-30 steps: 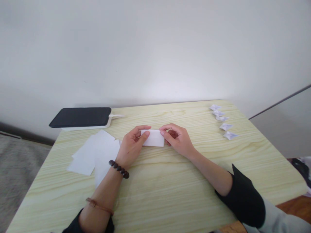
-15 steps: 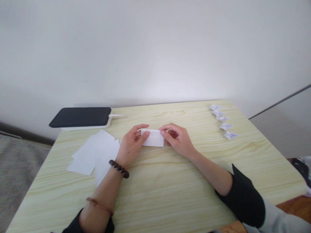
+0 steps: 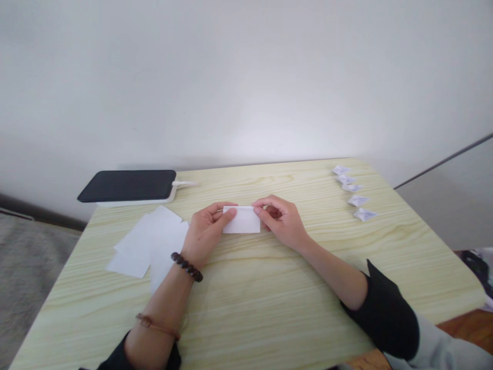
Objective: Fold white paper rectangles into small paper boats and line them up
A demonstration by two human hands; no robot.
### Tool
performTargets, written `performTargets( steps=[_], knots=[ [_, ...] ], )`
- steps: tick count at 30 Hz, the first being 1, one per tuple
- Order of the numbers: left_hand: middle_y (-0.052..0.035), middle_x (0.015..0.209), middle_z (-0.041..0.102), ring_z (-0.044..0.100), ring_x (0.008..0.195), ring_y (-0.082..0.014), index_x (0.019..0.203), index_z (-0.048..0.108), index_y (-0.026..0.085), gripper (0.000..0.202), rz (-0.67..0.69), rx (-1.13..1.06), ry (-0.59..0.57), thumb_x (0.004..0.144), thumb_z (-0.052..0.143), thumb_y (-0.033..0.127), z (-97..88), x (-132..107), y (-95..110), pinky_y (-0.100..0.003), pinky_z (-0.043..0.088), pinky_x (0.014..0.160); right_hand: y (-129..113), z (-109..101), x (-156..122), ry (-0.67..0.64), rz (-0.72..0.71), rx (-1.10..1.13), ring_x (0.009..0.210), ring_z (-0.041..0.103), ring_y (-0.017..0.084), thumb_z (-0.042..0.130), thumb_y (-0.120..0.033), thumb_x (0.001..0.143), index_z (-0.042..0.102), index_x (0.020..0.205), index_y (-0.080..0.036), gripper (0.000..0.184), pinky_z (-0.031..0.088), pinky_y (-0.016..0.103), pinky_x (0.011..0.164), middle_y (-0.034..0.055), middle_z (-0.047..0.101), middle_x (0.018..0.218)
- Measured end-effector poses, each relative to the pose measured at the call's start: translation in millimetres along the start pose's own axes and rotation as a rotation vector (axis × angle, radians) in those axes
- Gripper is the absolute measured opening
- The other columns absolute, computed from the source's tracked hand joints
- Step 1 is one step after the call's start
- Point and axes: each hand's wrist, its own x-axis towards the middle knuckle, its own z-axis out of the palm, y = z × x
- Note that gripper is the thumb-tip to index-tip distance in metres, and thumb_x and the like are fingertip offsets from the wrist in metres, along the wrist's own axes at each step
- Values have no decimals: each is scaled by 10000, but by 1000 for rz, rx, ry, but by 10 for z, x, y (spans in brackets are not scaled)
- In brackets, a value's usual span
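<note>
A small white folded paper [image 3: 242, 221] lies on the pale wooden table [image 3: 269, 288] near its middle. My left hand [image 3: 203, 234] pinches the paper's left end between thumb and fingers. My right hand [image 3: 283, 221] has its fingers curled on the paper's right end, thumb and forefinger pressed at the upper corner. A bead bracelet and a brown cord sit on my left forearm.
Several loose white sheets [image 3: 148, 246] lie left of my left hand. A black phone [image 3: 127, 186] on a white charger rests at the back left edge. A row of several small folded paper shapes [image 3: 353, 192] runs along the back right.
My left hand has shifted slightly left along the paper, and its fingers have flattened over the top edge. The right hand has barely moved.
</note>
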Motion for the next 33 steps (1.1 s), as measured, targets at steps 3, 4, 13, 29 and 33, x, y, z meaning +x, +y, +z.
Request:
performTargets(
  steps=[3, 4, 13, 29, 33],
  knots=[
    [0, 615, 668, 620, 616, -157, 941, 671, 151, 352, 2, -3, 22, 698, 733, 398, 3, 3, -6, -231, 479, 560, 0, -2, -3, 1, -20, -8, 482, 513, 79, 592, -308, 837, 656, 887, -194, 140, 407, 202, 436, 3, 631, 693],
    [-2, 618, 669, 622, 624, -161, 943, 677, 150, 355, 3, -2, 27, 698, 732, 401, 2, 6, -12, -234, 483, 566, -4, -3, -3, 3, -27, -12, 483, 510, 77, 591, -303, 837, 656, 886, -192, 137, 405, 200, 436, 5, 632, 699],
    [-41, 766, 719, 617, 683, -153, 927, 713, 139, 393, 45, 0, 52, 728, 684, 476, 8, 32, -56, -209, 470, 591, -18, 1, 6, 29, -90, -30, 508, 517, 72, 593, -262, 835, 656, 874, -191, 103, 396, 197, 442, 10, 641, 742],
    [-38, 776, 741, 670, 706, -179, 853, 716, 161, 356, 233, 393, 22, 780, 603, 491, 119, -33, -72, -214, 504, 591, -44, 3, 15, -88, -148, -121, 572, 470, 77, 604, -247, 829, 598, 785, -187, 75, 378, 214, 520, -12, 579, 715],
    [-27, 798, 745, 673, 724, -169, 858, 713, 171, 321, 285, 433, 21, 806, 584, 461, 116, -27, -95, -207, 499, 611, -48, 1, 18, -91, -209, -132, 610, 480, 86, 591, -226, 832, 595, 787, -188, 59, 392, 224, 539, 3, 567, 769]
  ],
)
